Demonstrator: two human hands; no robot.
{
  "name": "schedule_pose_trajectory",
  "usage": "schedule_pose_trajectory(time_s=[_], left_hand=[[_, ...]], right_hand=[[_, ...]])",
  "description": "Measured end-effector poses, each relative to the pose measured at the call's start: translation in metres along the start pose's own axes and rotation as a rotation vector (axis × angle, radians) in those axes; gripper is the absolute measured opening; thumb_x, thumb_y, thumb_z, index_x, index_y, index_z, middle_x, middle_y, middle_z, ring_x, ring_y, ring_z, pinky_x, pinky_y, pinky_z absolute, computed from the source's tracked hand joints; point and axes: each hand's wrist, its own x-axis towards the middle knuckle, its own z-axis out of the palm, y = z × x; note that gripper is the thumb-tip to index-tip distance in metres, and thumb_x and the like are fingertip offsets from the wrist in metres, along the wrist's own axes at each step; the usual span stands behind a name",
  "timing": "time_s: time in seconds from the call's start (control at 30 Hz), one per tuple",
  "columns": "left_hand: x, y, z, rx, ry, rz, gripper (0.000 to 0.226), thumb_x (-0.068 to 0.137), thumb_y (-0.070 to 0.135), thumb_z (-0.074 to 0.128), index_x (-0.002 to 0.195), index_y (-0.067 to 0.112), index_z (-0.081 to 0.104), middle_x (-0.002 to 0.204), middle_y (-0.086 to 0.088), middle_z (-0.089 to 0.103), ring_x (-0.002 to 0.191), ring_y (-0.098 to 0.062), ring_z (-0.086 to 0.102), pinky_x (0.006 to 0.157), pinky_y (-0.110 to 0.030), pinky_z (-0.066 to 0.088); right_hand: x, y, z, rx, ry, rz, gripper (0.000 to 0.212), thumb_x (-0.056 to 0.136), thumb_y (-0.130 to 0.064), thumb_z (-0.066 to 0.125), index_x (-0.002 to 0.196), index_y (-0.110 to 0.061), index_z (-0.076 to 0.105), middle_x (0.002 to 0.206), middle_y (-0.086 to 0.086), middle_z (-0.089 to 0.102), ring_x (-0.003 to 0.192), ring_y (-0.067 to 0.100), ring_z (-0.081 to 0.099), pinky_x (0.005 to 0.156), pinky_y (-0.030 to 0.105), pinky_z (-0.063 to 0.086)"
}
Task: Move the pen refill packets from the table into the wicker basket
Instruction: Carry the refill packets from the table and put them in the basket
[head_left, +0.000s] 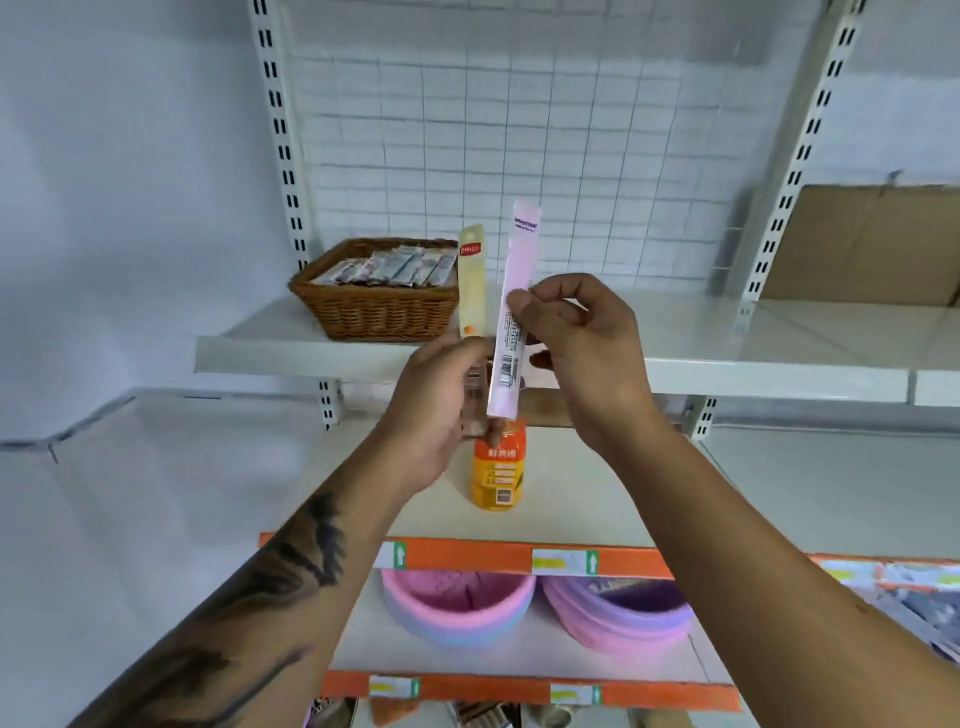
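Wicker basket at the shelf's left end is already holding several packets; left hand is gripping a yellow packet, right hand is pinching a pink packet, both undelivered.

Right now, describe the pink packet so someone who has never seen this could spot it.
In front of the white shelf with the wicker basket, two hands hold slim packets upright. The right hand pinches the pink packet; it is taller and paler than the yellow packet beside it.

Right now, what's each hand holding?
Left hand: grips the yellow packet.
Right hand: pinches the pink packet.
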Motion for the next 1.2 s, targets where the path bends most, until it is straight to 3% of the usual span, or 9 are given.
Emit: schedule_pose_trajectory(time_s=[0.13,0.27,0.4,0.47,0.53,0.67,0.83,1.0,1.2], left_hand=[[0.019,0.019,-0.014,-0.188,-0.196,-0.144,0.029,0.092,0.045,0.061,0.096,0.017,0.068,0.079,-0.004,0.069,0.038,-0.010,0.041,0.040,-0.018,0.030],[0.041,0.035,-0.037,-0.293,-0.305,-0.113,0.018,0.089,0.042,0.064,0.094,0.025,0.061,0.070,0.003,0.052,0.041,-0.006,0.035,0.038,-0.018,0.029],[0.057,0.047,-0.053,-0.062,-0.149,0.079,0.022,0.084,0.035,0.072,0.087,0.016,0.064,0.064,-0.007,0.049,0.043,-0.014,0.039,0.041,-0.023,0.036],[0.063,0.050,-0.063,0.034,-0.055,0.170,0.026,0.088,0.032,0.073,0.099,0.010,0.067,0.066,-0.011,0.053,0.044,-0.017,0.042,0.042,-0.025,0.039],[0.067,0.053,-0.073,0.124,0.005,0.244,0.023,0.092,0.029,0.073,0.104,0.010,0.069,0.069,-0.017,0.056,0.044,-0.018,0.044,0.042,-0.026,0.041],[0.068,0.063,-0.091,0.244,0.064,0.311,0.015,0.098,0.035,0.068,0.104,0.022,0.071,0.078,-0.025,0.064,0.044,-0.020,0.047,0.043,-0.031,0.044],[0.063,0.069,-0.114,0.159,0.119,0.243,0.028,0.105,0.038,0.054,0.098,0.014,0.067,0.070,-0.006,0.064,0.052,-0.021,0.054,0.051,-0.035,0.051],[0.060,0.067,-0.125,0.175,0.087,0.223,0.028,0.106,0.035,0.052,0.103,0.012,0.066,0.070,-0.010,0.065,0.054,-0.029,0.063,0.057,-0.043,0.060],[0.063,0.057,-0.124,0.127,0.115,0.134,0.050,0.106,0.054,0.039,0.097,0.016,0.071,0.064,-0.005,0.045,0.047,-0.015,0.029,0.049,-0.027,0.024]], right_hand=[[0.028,-0.001,0.025,0.044,0.026,-0.109,0.016,0.095,-0.014,0.074,0.087,-0.008,0.062,0.072,0.008,0.067,0.062,0.012,0.062,0.055,0.025,0.048],[0.046,-0.003,0.050,-0.043,0.036,-0.161,0.016,0.099,-0.020,0.069,0.091,-0.007,0.064,0.079,0.012,0.072,0.067,0.011,0.068,0.061,0.021,0.052],[0.063,-0.006,0.068,-0.111,0.008,-0.153,0.031,0.103,-0.038,0.060,0.092,-0.010,0.068,0.092,0.019,0.070,0.085,0.034,0.069,0.075,0.050,0.057],[0.070,-0.010,0.073,-0.109,-0.016,-0.152,0.017,0.100,-0.028,0.064,0.093,-0.014,0.071,0.091,0.019,0.071,0.079,0.032,0.067,0.076,0.057,0.057],[0.075,-0.014,0.079,-0.088,-0.054,-0.121,0.004,0.094,-0.017,0.069,0.097,-0.019,0.071,0.087,0.021,0.072,0.071,0.030,0.062,0.068,0.053,0.056],[0.090,-0.019,0.095,-0.140,-0.059,-0.128,0.019,0.096,-0.013,0.070,0.107,-0.025,0.060,0.071,0.016,0.069,0.061,0.023,0.056,0.055,0.029,0.047],[0.151,0.007,0.113,-0.571,-0.029,-0.100,0.007,0.097,-0.015,0.064,0.100,-0.020,0.068,0.093,0.009,0.073,0.058,0.016,0.059,0.053,0.023,0.044],[0.178,0.036,0.128,-1.323,-0.212,-0.084,0.023,0.090,-0.010,0.056,0.109,-0.020,0.065,0.111,0.006,0.066,0.099,0.027,0.063,0.083,0.039,0.058],[0.161,0.027,0.124,-1.283,-0.009,-0.295,0.020,0.098,-0.018,0.055,0.112,-0.021,0.069,0.111,0.007,0.064,0.101,0.030,0.063,0.083,0.039,0.053]])
